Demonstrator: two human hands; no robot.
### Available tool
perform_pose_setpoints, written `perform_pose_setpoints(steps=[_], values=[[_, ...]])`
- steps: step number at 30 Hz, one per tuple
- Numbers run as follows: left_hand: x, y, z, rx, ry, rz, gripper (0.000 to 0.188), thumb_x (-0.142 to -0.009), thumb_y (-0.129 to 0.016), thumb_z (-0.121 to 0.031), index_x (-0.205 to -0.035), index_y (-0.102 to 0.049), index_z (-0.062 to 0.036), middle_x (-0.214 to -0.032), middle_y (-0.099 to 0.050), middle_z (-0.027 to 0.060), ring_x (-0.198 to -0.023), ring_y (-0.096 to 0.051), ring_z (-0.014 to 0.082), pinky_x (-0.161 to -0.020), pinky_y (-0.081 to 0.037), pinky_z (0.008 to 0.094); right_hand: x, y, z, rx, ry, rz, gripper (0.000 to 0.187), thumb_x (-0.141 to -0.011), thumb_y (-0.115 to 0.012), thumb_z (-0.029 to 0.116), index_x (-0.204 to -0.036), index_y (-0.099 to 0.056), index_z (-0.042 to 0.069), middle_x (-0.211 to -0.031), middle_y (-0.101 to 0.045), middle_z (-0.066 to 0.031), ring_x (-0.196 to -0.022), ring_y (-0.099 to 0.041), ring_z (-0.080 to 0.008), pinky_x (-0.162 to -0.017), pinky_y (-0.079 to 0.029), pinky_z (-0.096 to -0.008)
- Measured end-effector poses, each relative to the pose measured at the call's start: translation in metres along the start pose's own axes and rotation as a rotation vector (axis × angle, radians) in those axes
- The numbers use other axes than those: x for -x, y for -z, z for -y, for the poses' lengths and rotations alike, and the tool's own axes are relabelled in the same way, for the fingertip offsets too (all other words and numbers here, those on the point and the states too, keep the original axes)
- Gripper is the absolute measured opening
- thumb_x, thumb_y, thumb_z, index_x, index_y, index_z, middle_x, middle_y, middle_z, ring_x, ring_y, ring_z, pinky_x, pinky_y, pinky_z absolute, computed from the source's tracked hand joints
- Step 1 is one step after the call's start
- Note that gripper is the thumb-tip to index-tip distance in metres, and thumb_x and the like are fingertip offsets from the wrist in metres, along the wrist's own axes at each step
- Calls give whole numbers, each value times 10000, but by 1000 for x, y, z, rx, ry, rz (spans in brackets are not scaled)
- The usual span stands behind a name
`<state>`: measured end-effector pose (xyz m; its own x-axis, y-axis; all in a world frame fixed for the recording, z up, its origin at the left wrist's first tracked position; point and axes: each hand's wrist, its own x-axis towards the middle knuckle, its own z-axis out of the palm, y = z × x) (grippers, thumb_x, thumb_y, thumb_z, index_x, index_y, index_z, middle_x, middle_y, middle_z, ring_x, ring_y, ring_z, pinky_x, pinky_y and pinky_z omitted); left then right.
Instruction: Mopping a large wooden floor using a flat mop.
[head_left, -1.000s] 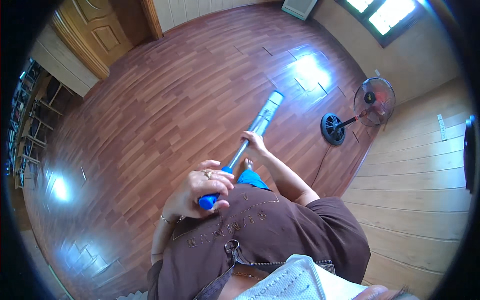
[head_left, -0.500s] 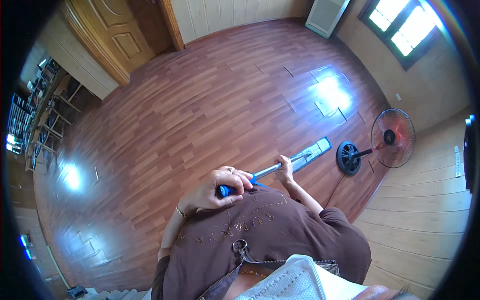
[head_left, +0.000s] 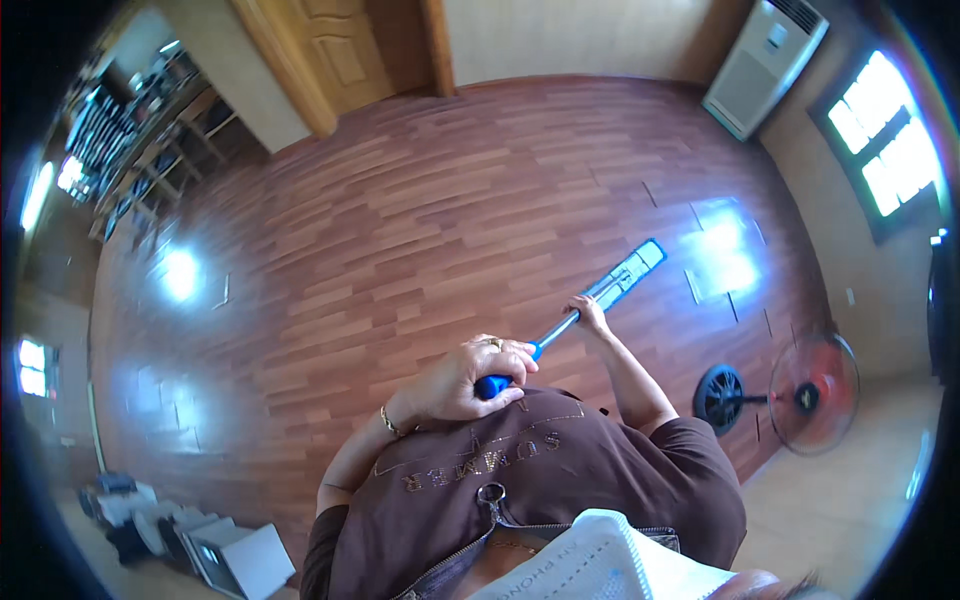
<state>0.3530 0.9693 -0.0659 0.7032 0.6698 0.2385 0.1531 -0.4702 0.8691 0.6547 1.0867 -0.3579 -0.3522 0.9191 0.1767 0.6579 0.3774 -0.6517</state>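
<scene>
A flat mop [head_left: 628, 274] with a pale, blue-edged rectangular head rests over the wood-look floor, ahead and to the right of me. Its silvery pole slants back toward my chest and ends in a blue grip [head_left: 494, 386]. Closed around that grip, close to my brown top, is my left hand [head_left: 472, 376]; a ring and a bracelet show on it. Farther down the pole, near the mop head, my right hand [head_left: 588, 311] is wrapped around the shaft with the arm stretched forward. Part of the pole is hidden behind my fingers.
A standing fan [head_left: 808, 397] with a round black base [head_left: 718, 398] is on the right. A white floor-standing cabinet unit [head_left: 768, 70] occupies the far right corner, near a window. Chairs and a desk line the far left; pale boxy items [head_left: 235, 555] lie at lower left.
The mop head has moved forward, away from the fan, with both hands still on the pole. My view has shifted, so the fan sits lower and the boxy items now show at lower left.
</scene>
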Motion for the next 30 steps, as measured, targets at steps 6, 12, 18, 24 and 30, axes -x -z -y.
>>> perform_pose_setpoints(steps=[6,12,18,24,30], values=[[34,8,-40,-183,-82,-277,162,-702,-743,-55,-805,-620,-79,-925,-690,66,-973,-657,267,-868,-454,407,-56,-29,63,-39,250,302,93,-678,-670,178,-762,-673,140,-740,-652,-74,-776,-618,-299,-754,-478,-401],[59,9,-109,-407,-250,-291,211,-662,-772,-122,-679,-565,-86,-741,-620,31,-753,-634,231,-759,-495,396,-59,-60,155,-169,382,625,147,-713,-659,188,-852,-689,153,-748,-674,-82,-776,-667,-270,-693,-521,-371],[72,-2,-152,-476,-419,-288,239,-712,-703,-209,-616,-514,-99,-613,-492,41,-578,-516,225,-656,-423,360,-33,-85,249,-420,537,826,216,-754,-717,200,-942,-674,101,-826,-674,-69,-791,-644,-182,-708,-513,-337],[67,0,-157,-469,-340,-236,236,-731,-702,-192,-667,-506,-78,-633,-522,70,-614,-546,268,-676,-447,399,-30,-58,293,-711,192,892,589,-735,-733,221,-1276,-534,98,-1104,-593,-99,-866,-577,-228,-809,-477,-346],[68,7,-87,-546,-42,-489,304,-676,-756,-229,-843,-534,-106,-696,-554,101,-719,-583,322,-667,-462,435,-13,117,337,-1089,389,190,635,-830,-646,468,-1191,-512,-36,-1184,-586,-217,-1073,-568,-327,-906,-449,-436]])
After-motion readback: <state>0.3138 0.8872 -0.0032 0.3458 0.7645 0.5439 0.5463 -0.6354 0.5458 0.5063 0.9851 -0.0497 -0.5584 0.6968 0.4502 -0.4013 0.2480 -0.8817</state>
